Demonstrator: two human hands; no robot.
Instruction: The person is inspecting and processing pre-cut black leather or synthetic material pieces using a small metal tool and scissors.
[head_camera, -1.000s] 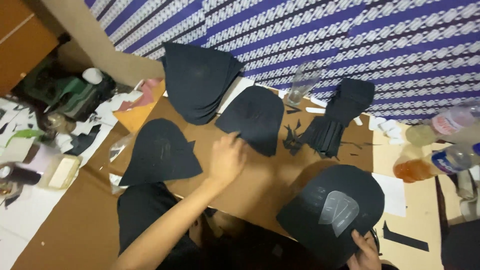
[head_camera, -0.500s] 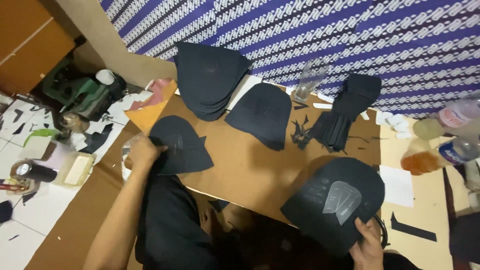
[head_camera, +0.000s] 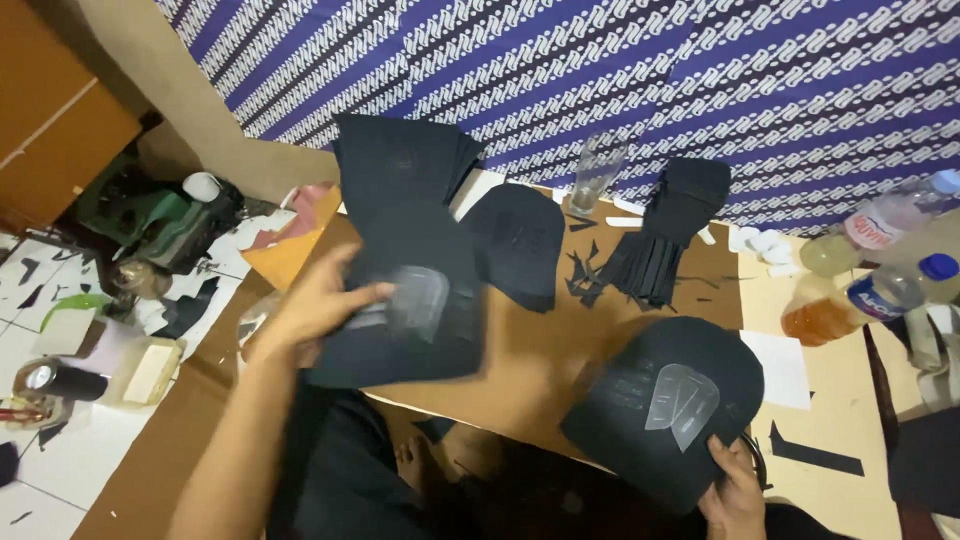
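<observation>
My left hand (head_camera: 310, 305) grips a black dome-shaped cut piece (head_camera: 415, 300) with a grey marking, lifted above the left end of the brown board (head_camera: 535, 355); the piece is blurred. My right hand (head_camera: 735, 490) holds the lower edge of another black dome-shaped piece (head_camera: 665, 405) with a grey patch at the near right. Two stacks of similar black pieces lie on the board, one at the back left (head_camera: 395, 165) and one in the middle (head_camera: 525, 240).
A bundle of black strips (head_camera: 665, 245) with scraps lies at the back. A clear glass (head_camera: 598, 170) stands near the patterned purple cloth (head_camera: 650, 70). Plastic bottles (head_camera: 860, 300) lie on the right. Clutter and a green machine (head_camera: 150, 215) fill the floor on the left.
My left hand has picked up the black piece from the board's left end and lifted it toward the middle. The right hand still holds its piece.
</observation>
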